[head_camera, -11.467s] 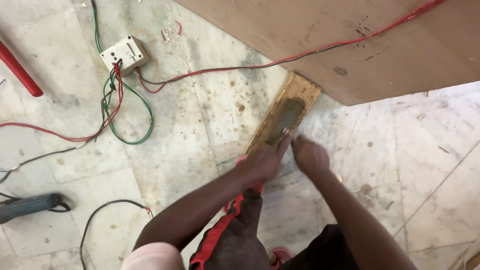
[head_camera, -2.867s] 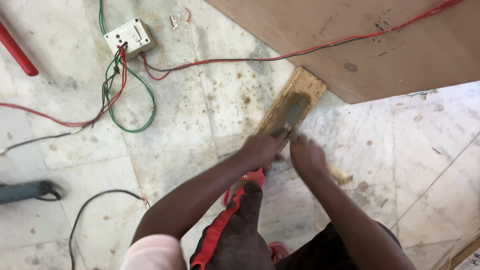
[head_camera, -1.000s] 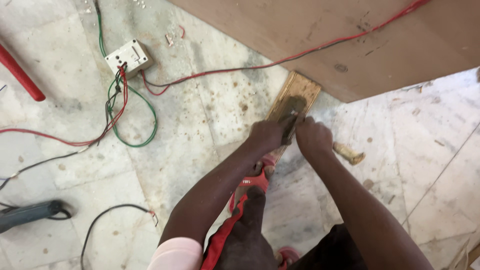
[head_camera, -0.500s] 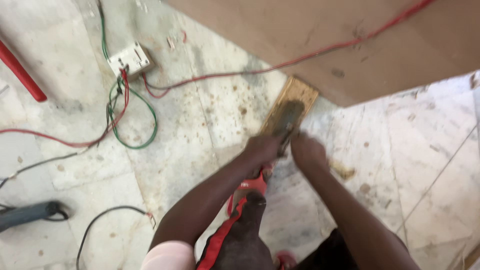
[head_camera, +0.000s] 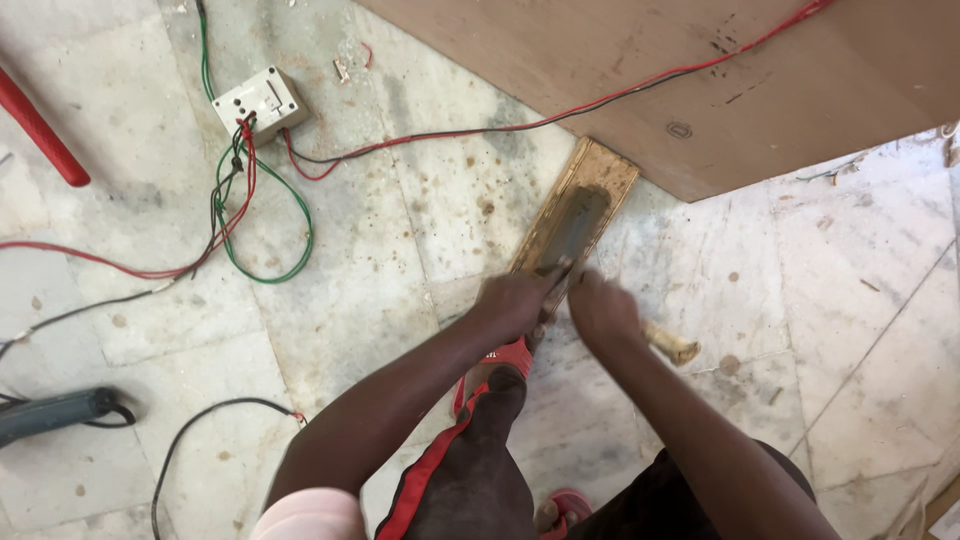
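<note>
Head view: left hand (head_camera: 515, 305) and right hand (head_camera: 600, 310) closed on a blurred tool, working the long wooden block (head_camera: 575, 225), its recess already hollowed, edges unfinished.

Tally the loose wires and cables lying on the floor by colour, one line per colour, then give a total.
Red wires: 2
Green wire: 1
Black cables: 2
Total: 5
The second red wire crosses the wooden board paired with a thin dark strand, not counted separately.
</note>
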